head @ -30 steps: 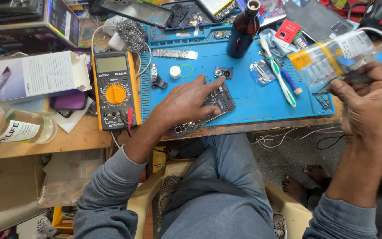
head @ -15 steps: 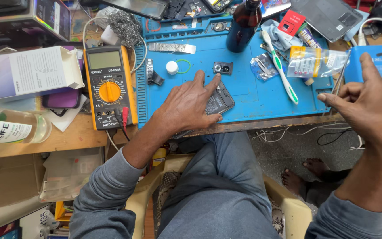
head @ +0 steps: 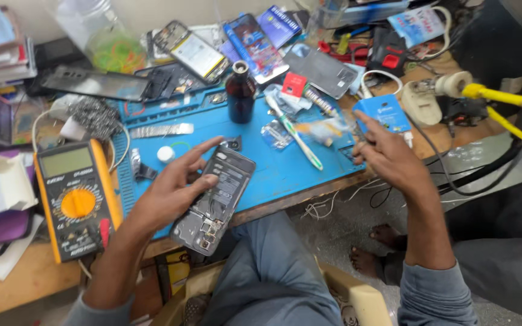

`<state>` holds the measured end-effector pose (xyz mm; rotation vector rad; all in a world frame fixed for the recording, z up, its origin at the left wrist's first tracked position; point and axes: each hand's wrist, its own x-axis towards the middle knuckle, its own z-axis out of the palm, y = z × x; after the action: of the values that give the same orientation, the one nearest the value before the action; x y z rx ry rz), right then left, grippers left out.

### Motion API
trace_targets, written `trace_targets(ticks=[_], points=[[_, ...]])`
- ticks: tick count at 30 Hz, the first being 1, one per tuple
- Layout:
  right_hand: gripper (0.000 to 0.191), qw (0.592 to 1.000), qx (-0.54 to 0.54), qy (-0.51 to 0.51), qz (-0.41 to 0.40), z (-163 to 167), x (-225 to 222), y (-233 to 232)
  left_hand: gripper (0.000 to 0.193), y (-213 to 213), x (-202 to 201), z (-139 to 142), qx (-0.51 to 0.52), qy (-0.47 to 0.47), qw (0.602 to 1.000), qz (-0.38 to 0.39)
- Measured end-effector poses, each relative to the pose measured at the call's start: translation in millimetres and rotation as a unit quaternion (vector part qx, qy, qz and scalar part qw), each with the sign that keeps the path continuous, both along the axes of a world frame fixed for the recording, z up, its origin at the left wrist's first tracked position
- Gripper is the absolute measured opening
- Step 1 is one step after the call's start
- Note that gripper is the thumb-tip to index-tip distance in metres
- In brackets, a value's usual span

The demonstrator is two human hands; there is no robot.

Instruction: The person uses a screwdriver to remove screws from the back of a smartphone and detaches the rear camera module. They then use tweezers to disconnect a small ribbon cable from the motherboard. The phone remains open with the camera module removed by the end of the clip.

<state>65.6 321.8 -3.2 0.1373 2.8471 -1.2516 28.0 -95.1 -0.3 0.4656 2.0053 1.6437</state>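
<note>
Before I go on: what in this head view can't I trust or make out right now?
- Right hand: fingertips blurred over a clear bag; whether it grips the bag cannot be told.
- Opened phone: its left edge is hidden under the left hand; the board parts are too small to tell apart.
- Multimeter: dial setting too small.
- Yellow tool: cut off by the right edge.

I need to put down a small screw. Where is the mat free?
Bare blue mat lies between the opened phone and the toothbrush, and left of the brown bottle. The bench's back edge is crowded.
</note>
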Motion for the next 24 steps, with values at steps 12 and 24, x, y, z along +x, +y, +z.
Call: trace_targets(ticks=[12, 24], points=[[0.033, 0.956, 0.282, 0.023, -0.071, 17, -26, -44, 0.043, 54, 46, -39, 0.399, -0.178, 0.875, 0.206], [0.043, 0.934, 0.347, 0.088, -0.024, -9, -76, -50, 0.040, 86, 50, -31, 0.456, -0.155, 0.859, 0.172]])
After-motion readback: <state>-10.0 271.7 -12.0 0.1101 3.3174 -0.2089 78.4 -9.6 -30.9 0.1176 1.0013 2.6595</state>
